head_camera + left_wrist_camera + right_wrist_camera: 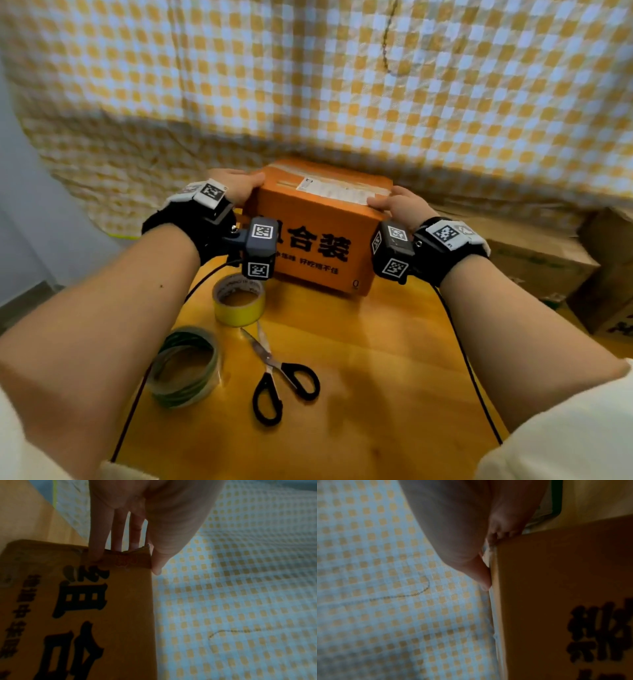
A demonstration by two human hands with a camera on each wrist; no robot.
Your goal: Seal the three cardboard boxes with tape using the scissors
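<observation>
An orange cardboard box (318, 233) with black characters and a white label on its taped top stands at the far end of the wooden table (376, 359). My left hand (239, 186) grips its left end, thumb on top and fingers down the side. In the left wrist view the fingers (97, 545) press the box (102, 615) end. My right hand (394, 204) grips the right end; the right wrist view shows its thumb (481, 577) on the box (556, 588) edge. Black-handled scissors (277, 377) lie slightly parted on the table, beside a yellow tape roll (239, 301).
A second roll of tape with green stripes (186, 366) lies at the near left. Brown cardboard boxes (534, 260) stand off the table at the right. A yellow-and-white checked cloth (308, 85) hangs behind the table. Black cables run along both forearms.
</observation>
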